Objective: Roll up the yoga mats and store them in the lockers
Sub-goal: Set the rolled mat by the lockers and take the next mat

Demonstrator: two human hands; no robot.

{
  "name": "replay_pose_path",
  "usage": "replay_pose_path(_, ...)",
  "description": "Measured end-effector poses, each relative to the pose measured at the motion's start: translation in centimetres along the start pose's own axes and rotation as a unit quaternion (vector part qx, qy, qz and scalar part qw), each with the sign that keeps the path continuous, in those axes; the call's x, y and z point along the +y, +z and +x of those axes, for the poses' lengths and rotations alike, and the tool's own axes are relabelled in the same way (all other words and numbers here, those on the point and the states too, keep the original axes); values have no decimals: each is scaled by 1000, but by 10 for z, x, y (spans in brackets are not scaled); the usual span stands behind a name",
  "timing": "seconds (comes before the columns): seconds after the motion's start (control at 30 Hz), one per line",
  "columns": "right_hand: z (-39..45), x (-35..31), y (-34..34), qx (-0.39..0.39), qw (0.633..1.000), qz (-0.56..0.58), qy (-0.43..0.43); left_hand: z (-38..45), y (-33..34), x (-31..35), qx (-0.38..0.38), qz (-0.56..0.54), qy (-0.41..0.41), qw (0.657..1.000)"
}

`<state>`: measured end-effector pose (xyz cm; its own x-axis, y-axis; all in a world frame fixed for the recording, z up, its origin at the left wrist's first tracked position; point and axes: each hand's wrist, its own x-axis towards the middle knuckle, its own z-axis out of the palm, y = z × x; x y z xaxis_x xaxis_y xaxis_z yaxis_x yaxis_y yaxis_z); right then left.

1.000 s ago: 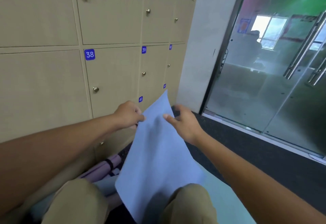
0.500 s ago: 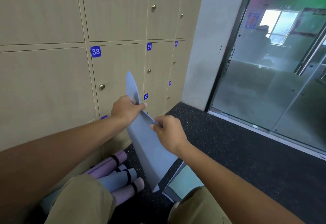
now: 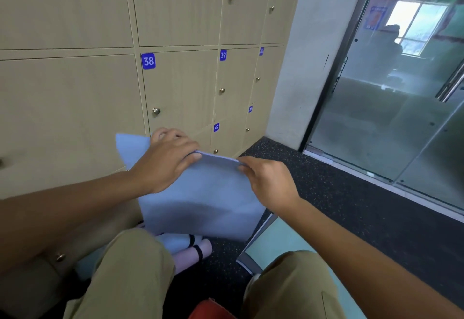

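A light blue yoga mat (image 3: 203, 200) hangs in front of me above my knees, held by its top edge. My left hand (image 3: 165, 160) grips that edge near the left corner, fingers curled over it. My right hand (image 3: 268, 180) pinches the same edge further right. Below the mat, rolled mats (image 3: 193, 251) in pink and pale blue with black straps lie on the floor against the lockers. A pale green mat (image 3: 281, 243) lies flat on the floor under my right knee. Beige lockers (image 3: 180, 85) numbered 38, 39, 42 stand shut ahead.
Dark speckled floor (image 3: 339, 203) stretches to the right. A glass door (image 3: 401, 93) with a dark frame stands at the right, past a white wall pillar (image 3: 306, 55). A red object (image 3: 213, 310) shows at the bottom edge between my knees.
The blue mat has turned from edge-on and upright to spread broadside across my front. Both hands shifted along its top edge and dropped lower; the view tilted down slightly.
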<state>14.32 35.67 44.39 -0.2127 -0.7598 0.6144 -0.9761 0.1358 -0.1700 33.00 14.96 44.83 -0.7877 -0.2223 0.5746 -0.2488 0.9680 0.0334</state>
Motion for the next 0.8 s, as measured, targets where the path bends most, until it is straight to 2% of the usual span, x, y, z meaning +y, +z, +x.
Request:
replay_pose_path(0.17, -15, 8, -13, -13, 1000, -19, 19, -47, 4, 3, 7, -24, -31, 999)
replay_pose_path(0.33, -37, 8, -20, -36, 995, -43, 80, -70, 8, 18, -60, -48, -63, 995)
replay_pose_path(0.43, -39, 3, -37, -37, 993, -30, 112, -66, -4, 34, -26, -72, -79, 994)
replay_pose_path(0.6, -51, -19, -86, -12, 992, -18, 124, -51, -43, 51, 37, -33, -59, 997)
replay_pose_path(0.8, -112, -58, -133, -8, 994, -32, 101, -86, -83, 88, 46, -131, -35, 990)
